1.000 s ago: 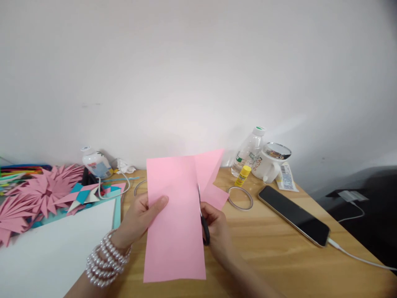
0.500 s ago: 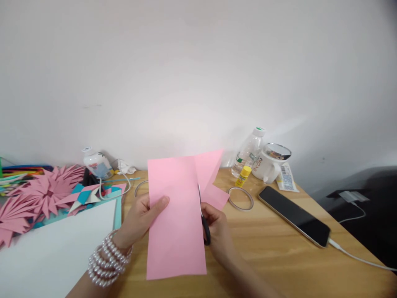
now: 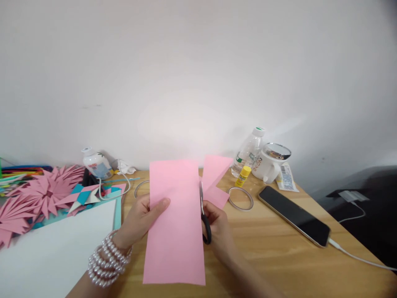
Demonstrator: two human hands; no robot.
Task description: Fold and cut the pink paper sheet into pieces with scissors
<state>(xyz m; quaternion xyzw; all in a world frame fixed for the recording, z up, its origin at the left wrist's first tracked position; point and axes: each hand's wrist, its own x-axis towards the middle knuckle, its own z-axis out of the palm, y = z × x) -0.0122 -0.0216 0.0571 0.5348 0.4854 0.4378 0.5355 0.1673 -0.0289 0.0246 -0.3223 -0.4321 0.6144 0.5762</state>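
Note:
Between the thumb and fingers of my left hand (image 3: pixel 141 217), a sheet of pink paper (image 3: pixel 175 240) is pinched at its left edge and held upright above the table. My right hand (image 3: pixel 218 227) grips black-handled scissors (image 3: pixel 206 225), whose metal blades point away along the paper's right edge. Beyond the blades, a pink flap of paper (image 3: pixel 214 167) leans off to the right, split from the sheet at the top. I cannot tell whether it still joins the sheet lower down. Another pink piece (image 3: pixel 218 196) shows beneath it, just past my right fingers.
On the wooden table (image 3: pixel 263 256) at right are a glue stick (image 3: pixel 243 176), a bangle (image 3: pixel 240 199), a water bottle (image 3: pixel 248 153), a lidded mug (image 3: pixel 268 165) and a plugged-in phone (image 3: pixel 294 215). Folded pink paper shapes (image 3: pixel 48 192) and a white board (image 3: pixel 56 248) lie left.
The flap has swung right, and a gap now separates its top from the sheet. The sheet's lower edge has tilted slightly toward me. Both hands are nearly where they were.

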